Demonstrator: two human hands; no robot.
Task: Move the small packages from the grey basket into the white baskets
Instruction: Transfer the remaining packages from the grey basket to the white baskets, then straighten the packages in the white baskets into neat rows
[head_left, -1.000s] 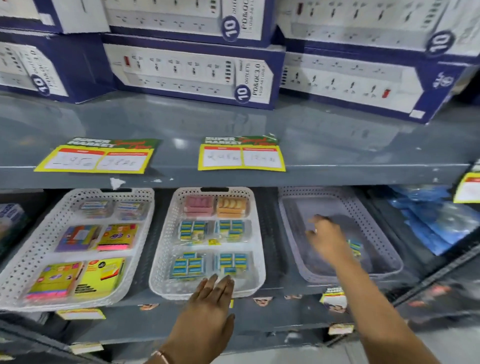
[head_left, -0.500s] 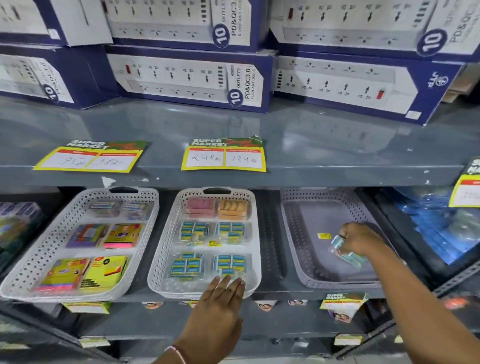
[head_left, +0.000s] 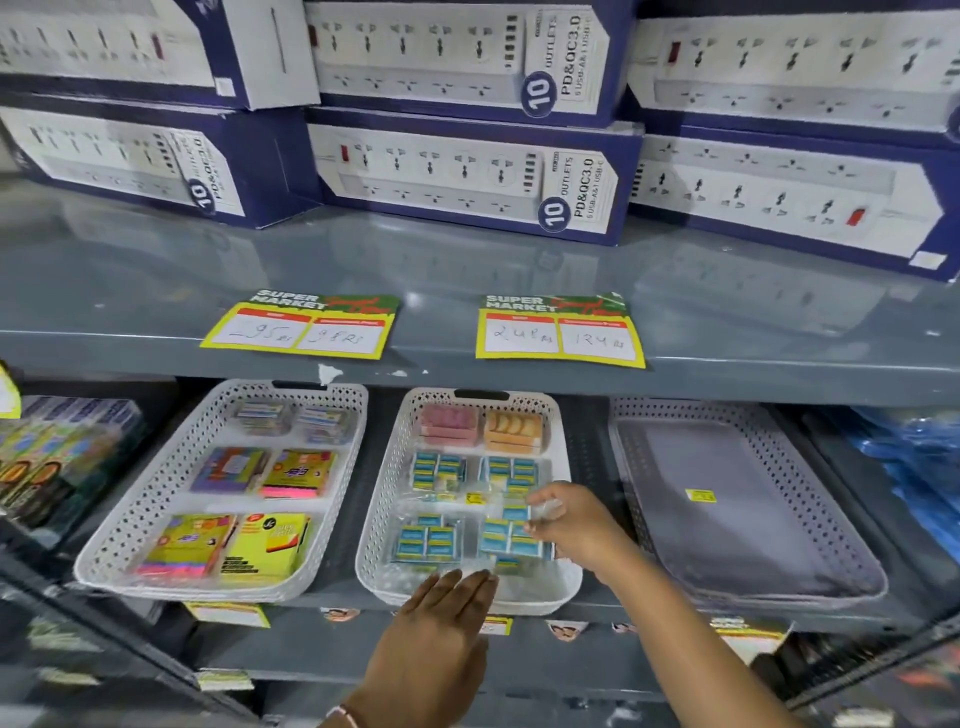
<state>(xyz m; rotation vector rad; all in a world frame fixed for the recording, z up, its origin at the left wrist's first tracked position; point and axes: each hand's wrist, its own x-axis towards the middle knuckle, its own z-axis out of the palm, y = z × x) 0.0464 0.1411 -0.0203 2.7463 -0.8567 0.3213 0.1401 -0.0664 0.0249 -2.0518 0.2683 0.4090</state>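
Two bare forearms in view, no sleeves visible on either. Left hand (head_left: 441, 618) — fingers bare, no rings seen; a thin band in pink and white sits at the wrist (head_left: 343, 716), partly cut by the lower edge. Right hand (head_left: 576, 525) — bare, wrist and forearm unadorned, nothing worn.

We see a glossy grey-painted metal shelf (head_left: 519, 260), reflective on top. Both white baskets (head_left: 156, 499) (head_left: 384, 499) and the grey basket (head_left: 831, 519) look like perforated matt plastic. The small packages (head_left: 511, 535) are in clear, shiny film. Paper price cards (head_left: 558, 332), satin finish. Power strip boxes (head_left: 467, 171) are printed cardboard, slight sheen.
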